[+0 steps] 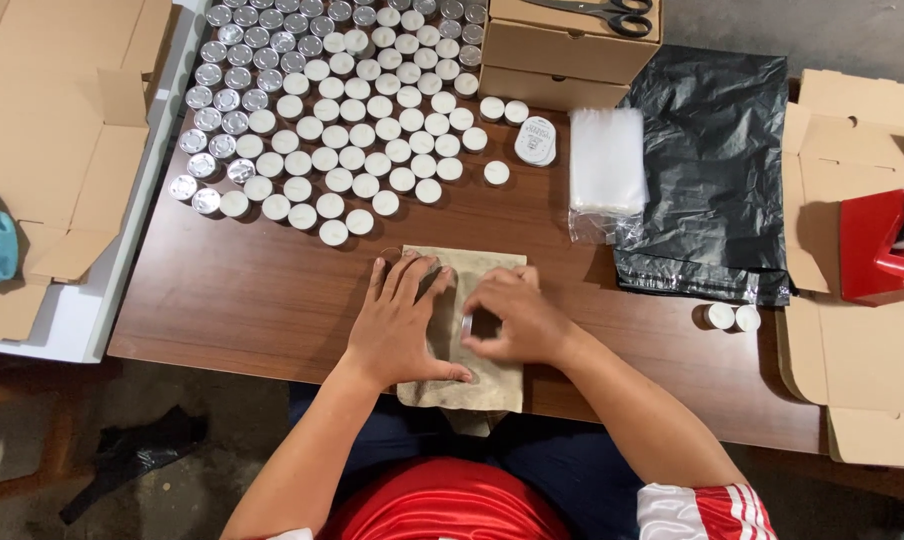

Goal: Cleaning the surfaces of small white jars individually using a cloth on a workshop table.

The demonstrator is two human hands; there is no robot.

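On the desk (252,290), the left hand (397,325) lies spread flat on the soft, light cloth pouch (492,385), while the right hand (512,318) pinches a small candle (467,325), best held by its rim.

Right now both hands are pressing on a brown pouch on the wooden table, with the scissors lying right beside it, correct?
Not quite. Both hands, left and right, do press the brown pouch on the wooden table, but the scissors lie on the far cardboard box, as the head view shows.
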